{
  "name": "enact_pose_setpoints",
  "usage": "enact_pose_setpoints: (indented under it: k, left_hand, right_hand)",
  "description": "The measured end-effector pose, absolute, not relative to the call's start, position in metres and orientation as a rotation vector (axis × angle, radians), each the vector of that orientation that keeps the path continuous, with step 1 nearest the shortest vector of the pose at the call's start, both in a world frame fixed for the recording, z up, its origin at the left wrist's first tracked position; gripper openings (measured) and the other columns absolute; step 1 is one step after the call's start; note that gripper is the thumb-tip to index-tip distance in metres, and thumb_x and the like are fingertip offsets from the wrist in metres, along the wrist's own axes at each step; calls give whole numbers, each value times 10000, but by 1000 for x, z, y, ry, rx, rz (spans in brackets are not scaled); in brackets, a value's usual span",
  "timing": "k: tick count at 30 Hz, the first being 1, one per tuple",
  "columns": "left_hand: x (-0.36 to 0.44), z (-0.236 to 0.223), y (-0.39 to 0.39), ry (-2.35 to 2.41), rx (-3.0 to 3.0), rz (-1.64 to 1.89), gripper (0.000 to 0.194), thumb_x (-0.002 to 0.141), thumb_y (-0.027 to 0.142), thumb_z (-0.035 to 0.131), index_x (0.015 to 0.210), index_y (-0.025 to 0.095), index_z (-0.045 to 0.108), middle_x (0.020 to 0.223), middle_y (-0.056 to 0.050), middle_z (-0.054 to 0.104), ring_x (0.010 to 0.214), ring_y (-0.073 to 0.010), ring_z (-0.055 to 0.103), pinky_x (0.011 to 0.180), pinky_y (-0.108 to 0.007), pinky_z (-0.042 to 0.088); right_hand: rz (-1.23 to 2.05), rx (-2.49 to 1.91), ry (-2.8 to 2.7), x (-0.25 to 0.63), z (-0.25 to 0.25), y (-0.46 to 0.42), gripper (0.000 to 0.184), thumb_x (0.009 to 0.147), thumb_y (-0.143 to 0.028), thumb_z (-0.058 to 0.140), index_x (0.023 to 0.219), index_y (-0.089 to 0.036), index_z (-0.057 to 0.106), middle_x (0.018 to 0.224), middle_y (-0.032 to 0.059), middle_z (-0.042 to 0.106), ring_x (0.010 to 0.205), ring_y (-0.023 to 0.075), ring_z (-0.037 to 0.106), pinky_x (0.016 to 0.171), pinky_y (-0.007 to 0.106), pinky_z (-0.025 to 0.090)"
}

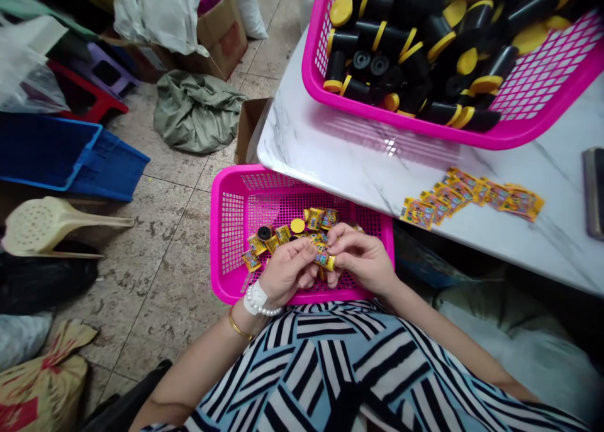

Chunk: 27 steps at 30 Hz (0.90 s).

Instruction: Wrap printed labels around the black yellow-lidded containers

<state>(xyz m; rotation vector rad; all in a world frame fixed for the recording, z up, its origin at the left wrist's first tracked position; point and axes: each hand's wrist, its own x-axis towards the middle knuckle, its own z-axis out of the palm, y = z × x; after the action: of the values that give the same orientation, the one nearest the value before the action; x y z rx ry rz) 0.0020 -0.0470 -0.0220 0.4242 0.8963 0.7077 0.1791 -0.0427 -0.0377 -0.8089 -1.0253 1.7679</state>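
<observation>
Both my hands are over a pink plastic basket on my lap. Between them is a small canister with a printed yellow label round it and a yellow end. The fingers of my left hand pinch its left side. My right hand has its fingertips closed on the right side of the same canister. Below them in the basket lie several yellow-labelled canisters, one with a yellow cap facing up and one with a black end. My fingers hide part of the label.
On the marbled white table stands a larger pink basket full of black canisters with yellow caps. A fanned row of printed labels lies near the table edge, left of a phone-like dark object. Blue crates stand at left.
</observation>
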Motion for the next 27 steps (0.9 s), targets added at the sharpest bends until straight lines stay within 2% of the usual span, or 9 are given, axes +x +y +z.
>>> enact_pose_setpoints:
  k: [2, 5, 7, 10, 15, 18, 22, 25, 27]
  left_hand:
    - [2, -24, -49, 942, 428, 716, 446, 772, 569, 722, 788, 155, 555, 446, 76, 518, 283, -20, 286, 330, -160, 261]
    - [3, -26, -50, 897, 408, 719, 464, 784, 609, 685, 810, 165, 551, 437, 64, 552, 247, -31, 302, 294, -156, 249]
    - [2, -27, -51, 830, 388, 690, 448, 778, 582, 705, 835, 164, 555, 476, 38, 606, 247, -41, 353, 286, -152, 258]
    - [3, -29, -51, 829, 371, 679, 439, 762, 562, 733, 829, 170, 546, 470, 33, 617, 233, -51, 366, 264, -151, 261]
    - [6, -33, -51, 946, 343, 711, 471, 745, 611, 726, 791, 188, 523, 391, 77, 529, 223, -35, 279, 260, -137, 232]
    - [4, -31, -53, 942, 358, 639, 440, 757, 579, 727, 823, 187, 541, 403, 83, 520, 235, -28, 266, 271, -131, 212]
    - [-6, -27, -54, 1019, 537, 553, 428, 807, 588, 668, 813, 184, 527, 376, 100, 453, 244, -17, 232, 286, -121, 171]
    - [-16, -21, -46, 1167, 743, 560, 490, 801, 598, 668, 1032, 180, 557, 414, 88, 511, 252, -41, 303, 286, -124, 196]
    - [-21, -15, -37, 1264, 851, 682, 579, 814, 552, 678, 1237, 198, 502, 494, 71, 583, 279, -54, 374, 306, -126, 249]
  right_hand:
    - [1672, -857, -1181, 180, -41, -42, 228, 808, -264, 781, 1035, -287, 770, 1018, 33, 572, 691, 107, 672, 574, 262, 621]
    - [1393, -902, -1398, 180, -42, -42, 228, 771, -215, 814, 986, -288, 797, 901, 29, 604, 824, 135, 641, 725, 269, 601]
    - [1312, -877, -1397, 179, -40, -44, 192, 784, -192, 800, 941, -302, 804, 850, 15, 593, 755, 119, 636, 688, 257, 596]
    - [1319, -876, -1365, 179, -37, -47, 192, 832, -182, 750, 967, -312, 794, 880, 9, 578, 629, 87, 625, 563, 231, 582]
    - [1082, -864, -1673, 180, -36, -44, 188, 824, -173, 756, 985, -265, 789, 950, 48, 623, 830, 140, 653, 696, 250, 579]
    - [1030, -797, -1733, 177, -39, -46, 205, 852, -144, 718, 1023, -242, 773, 919, 39, 612, 761, 110, 641, 665, 223, 565]
    - [942, -733, -1810, 180, -33, -48, 147, 903, -231, 674, 1013, -196, 764, 948, 63, 620, 779, 112, 650, 691, 222, 577]
    - [661, -814, -1928, 201, -16, -45, 293, 903, -332, 676, 1156, -190, 720, 955, 72, 638, 811, 132, 648, 703, 239, 574]
    - [358, -1031, -1939, 225, -3, -44, 393, 879, -326, 708, 1255, -217, 669, 929, 58, 639, 796, 143, 631, 690, 259, 562]
